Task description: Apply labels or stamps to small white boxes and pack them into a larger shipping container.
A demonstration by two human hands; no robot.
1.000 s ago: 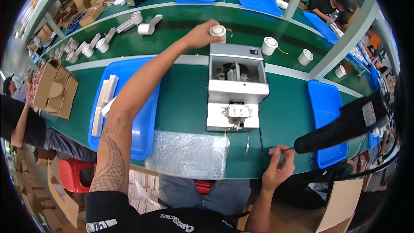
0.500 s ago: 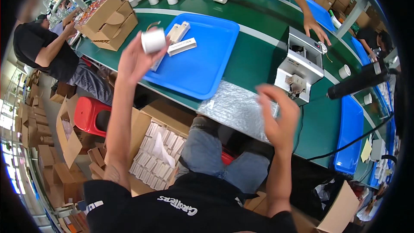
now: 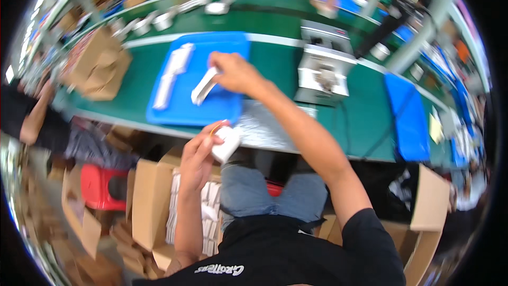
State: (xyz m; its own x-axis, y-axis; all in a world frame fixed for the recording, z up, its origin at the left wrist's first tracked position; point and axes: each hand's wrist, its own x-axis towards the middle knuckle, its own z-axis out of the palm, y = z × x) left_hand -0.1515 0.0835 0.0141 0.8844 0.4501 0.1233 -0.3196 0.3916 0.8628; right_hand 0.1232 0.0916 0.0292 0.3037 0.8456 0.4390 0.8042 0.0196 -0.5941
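A long, smooth green workbench [image 3: 272, 74] spans the view. On it stand a wide blue plastic tray with rounded corners [image 3: 222, 42], a boxy grey metal machine [image 3: 328, 55] to the tray's right and, at the near edge, a clear, crinkled plastic sheet [image 3: 264, 130].

The hands are what has changed. Half a second ago the right hand [image 3: 233, 71] was empty above the sheet; now it has crossed leftward over the tray, thumb and fingers pinching the upper end of a slim white bar [image 3: 203, 89]. The left hand [image 3: 198, 153] has come down from beside the tray to just in front of its near edge, fingers curled and pinching a short white cylinder [image 3: 226, 145]. As I judge it, this means the work now has one part in each hand, the two near each other but apart.

The tray looks glossy and shallow, with more white bars [image 3: 172, 77] lying along its left side. The held bar is straight, narrow and box-like, tilted with its lower end toward the tray (blur hides whether it touches). The cylinder is stubby and smooth, perhaps plastic. Smallest is a thin, yellowish, curved wire [image 3: 215, 128] by the left fingertips.
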